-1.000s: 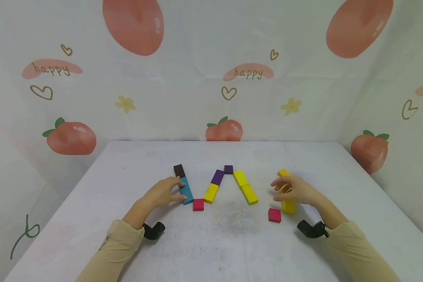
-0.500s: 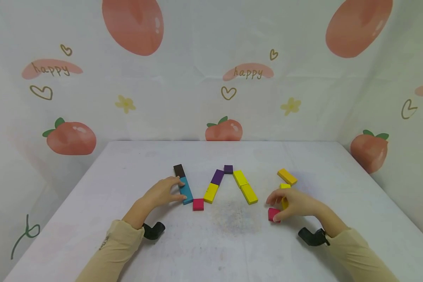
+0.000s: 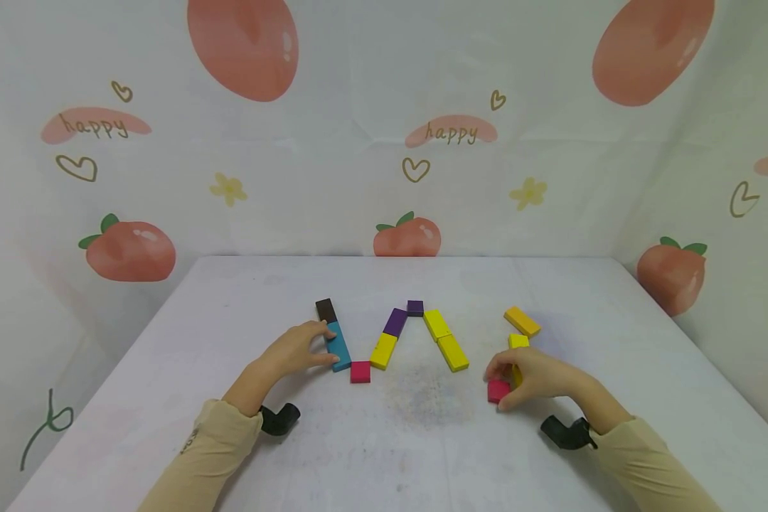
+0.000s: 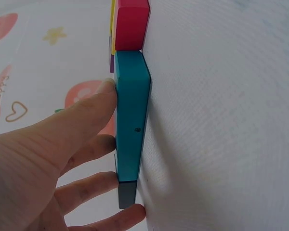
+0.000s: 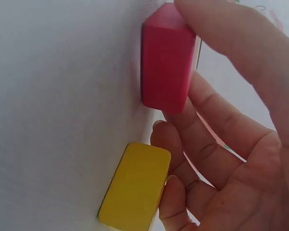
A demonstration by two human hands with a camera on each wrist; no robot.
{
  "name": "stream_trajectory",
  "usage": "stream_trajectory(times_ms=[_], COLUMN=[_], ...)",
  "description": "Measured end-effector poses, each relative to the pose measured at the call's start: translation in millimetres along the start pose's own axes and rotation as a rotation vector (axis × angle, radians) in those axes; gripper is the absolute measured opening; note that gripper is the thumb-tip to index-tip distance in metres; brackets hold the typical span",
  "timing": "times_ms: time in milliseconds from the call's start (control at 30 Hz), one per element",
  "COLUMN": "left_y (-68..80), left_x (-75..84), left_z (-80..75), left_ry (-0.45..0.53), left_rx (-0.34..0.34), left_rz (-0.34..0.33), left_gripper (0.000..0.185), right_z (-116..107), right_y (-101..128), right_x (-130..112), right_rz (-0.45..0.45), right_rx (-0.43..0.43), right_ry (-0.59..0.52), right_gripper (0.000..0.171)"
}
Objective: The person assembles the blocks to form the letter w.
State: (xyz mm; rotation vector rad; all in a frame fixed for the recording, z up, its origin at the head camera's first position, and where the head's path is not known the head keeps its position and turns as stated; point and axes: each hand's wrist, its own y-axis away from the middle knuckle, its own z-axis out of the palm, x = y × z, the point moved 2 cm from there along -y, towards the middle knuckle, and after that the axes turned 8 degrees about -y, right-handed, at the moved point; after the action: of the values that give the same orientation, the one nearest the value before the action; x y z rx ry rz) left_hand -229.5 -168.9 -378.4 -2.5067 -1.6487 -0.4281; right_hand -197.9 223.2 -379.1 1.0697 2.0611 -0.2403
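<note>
At lower right of the head view, the right hand (image 3: 537,380) is pinching the red block (image 3: 497,390) between thumb and fingers, needing steady sliding, while the left hand (image 3: 294,350) is pressing straight fingers against the teal block (image 3: 338,346).

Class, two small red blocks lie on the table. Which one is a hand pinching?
The red block on the right, pinched by the right hand. The other red block lies untouched beside the teal block.

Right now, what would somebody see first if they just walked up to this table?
Bright flat blocks zigzag across the white table. The left hand rests on a teal block at the zigzag's left end, and the right hand pinches a pink block on the right. Behind hangs a curtain with big peaches.
</note>
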Motion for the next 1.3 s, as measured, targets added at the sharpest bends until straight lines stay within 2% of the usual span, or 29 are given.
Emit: stream_trajectory(times_ms=[333,767,1167,1300], left_y=[0.0,0.0,0.0,0.0], left_x=[-0.4,-1.0,-1.0,-1.0], left_z=[0.6,0.9,0.9,0.7], left_ry=[-0.003,-0.002,0.001,0.006], left_rx=[0.004,0.008,0.006,0.008], left_rz=[0.01,0.012,0.016,0.015], left_gripper=[0.044,0.044,0.044,0.044], right_z=[-1.0,0.0,1.5,0.8], right_y=[-0.8,-8.4,-18.6,-20.5], right_x=[-1.5,-2.0,-2.7,-3.5], right_rz=[-0.032,-0.119,-0.082,-0.094], right_rx=[0.01,0.084,0.08,0.089], right_ry=[0.013,0.088,0.076,0.077], right_gripper=[0.03,0.027,0.026,0.025])
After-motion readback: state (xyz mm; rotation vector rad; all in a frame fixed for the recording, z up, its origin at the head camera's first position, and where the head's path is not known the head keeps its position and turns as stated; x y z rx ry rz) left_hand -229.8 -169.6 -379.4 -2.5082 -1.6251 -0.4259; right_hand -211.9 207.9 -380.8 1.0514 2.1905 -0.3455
